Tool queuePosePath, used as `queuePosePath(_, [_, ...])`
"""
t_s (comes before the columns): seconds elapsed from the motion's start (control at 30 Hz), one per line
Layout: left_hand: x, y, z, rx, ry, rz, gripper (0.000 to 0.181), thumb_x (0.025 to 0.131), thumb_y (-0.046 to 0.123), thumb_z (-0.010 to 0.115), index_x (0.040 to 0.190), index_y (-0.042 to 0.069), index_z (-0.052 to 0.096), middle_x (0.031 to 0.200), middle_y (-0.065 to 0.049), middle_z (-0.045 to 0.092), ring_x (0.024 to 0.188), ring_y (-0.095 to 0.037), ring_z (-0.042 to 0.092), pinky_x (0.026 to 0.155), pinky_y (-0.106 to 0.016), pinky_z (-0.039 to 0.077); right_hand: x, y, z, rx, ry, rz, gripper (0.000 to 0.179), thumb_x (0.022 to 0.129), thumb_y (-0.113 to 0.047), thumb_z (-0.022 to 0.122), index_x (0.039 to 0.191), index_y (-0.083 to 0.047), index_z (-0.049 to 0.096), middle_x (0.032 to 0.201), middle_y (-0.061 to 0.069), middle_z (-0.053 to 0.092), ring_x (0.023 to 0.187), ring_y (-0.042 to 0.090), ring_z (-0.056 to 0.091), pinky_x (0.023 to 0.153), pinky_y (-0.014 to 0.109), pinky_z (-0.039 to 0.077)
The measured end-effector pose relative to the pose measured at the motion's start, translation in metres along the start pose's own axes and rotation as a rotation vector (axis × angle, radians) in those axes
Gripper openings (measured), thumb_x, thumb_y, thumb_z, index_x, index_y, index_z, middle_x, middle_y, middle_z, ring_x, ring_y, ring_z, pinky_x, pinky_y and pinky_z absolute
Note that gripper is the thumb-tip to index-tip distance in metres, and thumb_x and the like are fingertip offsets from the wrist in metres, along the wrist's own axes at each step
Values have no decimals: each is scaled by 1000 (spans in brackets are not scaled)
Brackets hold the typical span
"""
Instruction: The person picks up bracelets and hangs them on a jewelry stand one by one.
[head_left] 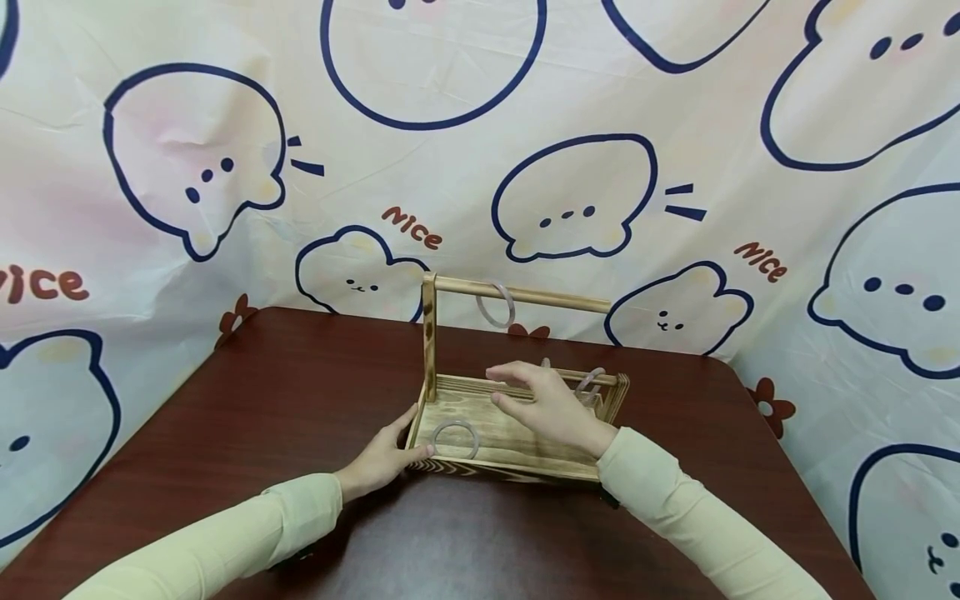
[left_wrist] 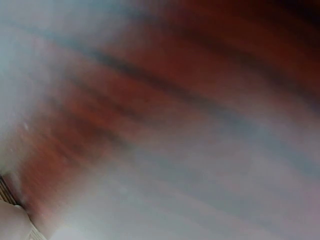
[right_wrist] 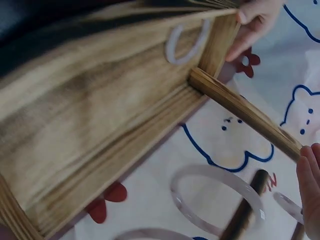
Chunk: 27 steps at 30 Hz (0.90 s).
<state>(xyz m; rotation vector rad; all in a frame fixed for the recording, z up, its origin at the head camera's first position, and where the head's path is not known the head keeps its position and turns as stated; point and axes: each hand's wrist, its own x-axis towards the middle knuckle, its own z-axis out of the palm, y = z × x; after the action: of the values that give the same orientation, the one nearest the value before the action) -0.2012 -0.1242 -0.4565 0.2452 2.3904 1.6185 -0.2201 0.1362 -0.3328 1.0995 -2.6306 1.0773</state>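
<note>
A wooden display stand [head_left: 517, 446] with a shallow tray base is on the table. My left hand [head_left: 384, 454] grips its front left corner, thumb over the front rim and fingers along the side. My right hand [head_left: 543, 402] hovers above the tray with fingers spread, holding nothing. One translucent bangle [head_left: 455, 423] lies inside the tray at the left front. Another bangle [head_left: 512, 305] hangs on the upper bar [head_left: 558, 298], and more bangles [head_left: 591, 377] are on the lower bar at right. The right wrist view shows a bangle [right_wrist: 200, 167] near a dark bar end.
The dark red-brown table [head_left: 315, 375] stretches out on both sides of the stand. Behind it hangs a pale cloth backdrop [head_left: 450, 175] with cartoon faces. In the left wrist view, most of the picture is blurred tabletop.
</note>
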Motion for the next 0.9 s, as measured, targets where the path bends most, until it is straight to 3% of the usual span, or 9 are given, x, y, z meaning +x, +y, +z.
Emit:
queuePosePath(0.13, [0,0,0,10,10,9,81,87,22,63,148,10,12,147,-20,25,39,-11,33,43,-25,39,-6,7,10,-27,-32,-2,33,89,-20,60,121,-12,59,120,3,61,110,19,57,92,37,46])
queuePosePath(0.23, [1,0,0,25,17,18,81,87,22,64,148,9,12,150,-19,20,40,-11,34,44,-25,39,-10,13,17,-50,-58,-14,34,89,-18,60,122,-10,58,122,5,60,109,21,58,91,35,47])
queuePosePath(0.53, [0,0,0,-8,11,7,81,87,20,63,148,11,11,141,-20,32,39,-11,32,44,-24,39,-18,26,36,-63,-145,-13,36,90,-19,58,125,-7,56,126,9,57,109,23,58,92,36,46])
queuePosePath(0.9, [-1,-1,0,4,12,11,81,87,20,63,148,10,11,142,-21,32,40,-11,33,43,-25,39,-14,56,58,-109,-191,12,47,90,-22,59,132,-4,49,131,11,52,115,24,54,93,35,46])
